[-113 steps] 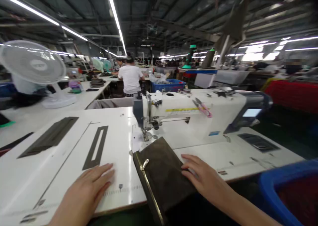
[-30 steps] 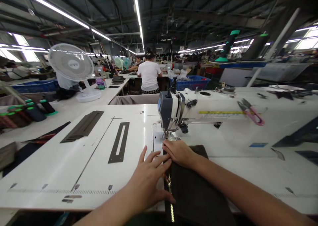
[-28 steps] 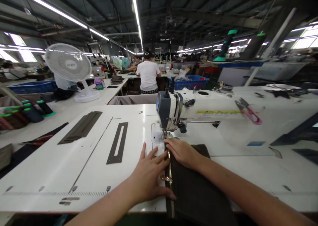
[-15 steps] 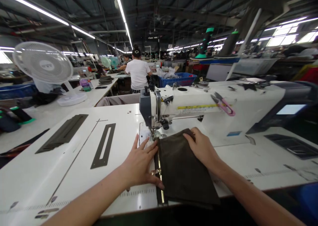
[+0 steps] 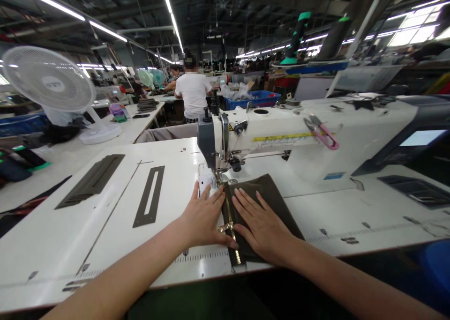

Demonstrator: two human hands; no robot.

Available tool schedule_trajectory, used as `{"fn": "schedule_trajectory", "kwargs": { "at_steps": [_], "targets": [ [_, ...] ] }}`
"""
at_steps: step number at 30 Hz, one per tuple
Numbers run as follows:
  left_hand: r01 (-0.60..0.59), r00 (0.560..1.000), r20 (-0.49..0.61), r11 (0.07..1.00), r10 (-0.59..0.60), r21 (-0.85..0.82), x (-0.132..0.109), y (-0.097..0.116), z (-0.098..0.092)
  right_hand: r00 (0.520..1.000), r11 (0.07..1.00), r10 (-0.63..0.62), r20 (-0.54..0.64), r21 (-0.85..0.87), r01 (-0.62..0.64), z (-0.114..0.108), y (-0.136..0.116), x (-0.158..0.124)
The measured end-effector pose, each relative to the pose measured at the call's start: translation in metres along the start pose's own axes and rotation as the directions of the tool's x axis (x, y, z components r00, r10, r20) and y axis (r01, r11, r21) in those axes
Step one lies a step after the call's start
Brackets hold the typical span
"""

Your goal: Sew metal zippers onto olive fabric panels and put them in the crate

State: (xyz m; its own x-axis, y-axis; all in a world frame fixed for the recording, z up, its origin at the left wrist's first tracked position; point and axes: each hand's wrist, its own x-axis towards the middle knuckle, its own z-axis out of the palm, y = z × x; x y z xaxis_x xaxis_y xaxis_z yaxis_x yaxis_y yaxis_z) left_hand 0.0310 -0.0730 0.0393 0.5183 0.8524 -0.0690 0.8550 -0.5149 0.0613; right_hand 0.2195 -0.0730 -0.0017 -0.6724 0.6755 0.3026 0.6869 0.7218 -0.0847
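Dark olive fabric (image 5: 272,193) lies on the white table under the head of a sewing machine (image 5: 281,137). Along its left edge runs a gold-toothed zipper (image 5: 230,212) with a metal slider (image 5: 225,227). My left hand (image 5: 202,217) rests at that edge, fingers spread, fingertips close to the presser foot (image 5: 218,177) and the thumb on the zipper's lower part. Flat on the fabric, just right of the zipper, lies my right hand (image 5: 265,226) with its fingers stretched out. The cloth under both palms is hidden.
A slotted dark strip (image 5: 149,198) and a stack of similar strips (image 5: 93,182) lie on the left. Pink-handled snips (image 5: 322,131) sit on the machine arm. A white fan (image 5: 52,83) stands at the back left. A person in a white shirt (image 5: 192,93) works beyond.
My right hand has let go of the fabric's upper right edge and moved left, flat beside the zipper. My left hand stays at the zipper edge. The camera view has shifted slightly.
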Motion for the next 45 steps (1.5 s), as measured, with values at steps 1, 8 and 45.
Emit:
{"fn": "schedule_trajectory", "kwargs": {
  "at_steps": [1,8,45],
  "targets": [
    [0.001,1.0,-0.001,1.0,-0.001,-0.003,0.001,-0.001,0.0,1.0,1.0,0.009,0.029,0.004,-0.009,0.003,-0.001,-0.002],
    [-0.06,0.994,-0.095,0.992,0.05,-0.11,-0.016,0.008,-0.002,1.0,1.0,-0.016,0.01,-0.004,0.016,0.006,0.001,-0.006],
    [0.27,0.948,-0.217,0.948,-0.231,0.169,-0.143,-0.061,0.013,0.997,0.997,-0.075,-0.036,-0.017,0.074,0.012,0.01,0.012]
  ]
}}
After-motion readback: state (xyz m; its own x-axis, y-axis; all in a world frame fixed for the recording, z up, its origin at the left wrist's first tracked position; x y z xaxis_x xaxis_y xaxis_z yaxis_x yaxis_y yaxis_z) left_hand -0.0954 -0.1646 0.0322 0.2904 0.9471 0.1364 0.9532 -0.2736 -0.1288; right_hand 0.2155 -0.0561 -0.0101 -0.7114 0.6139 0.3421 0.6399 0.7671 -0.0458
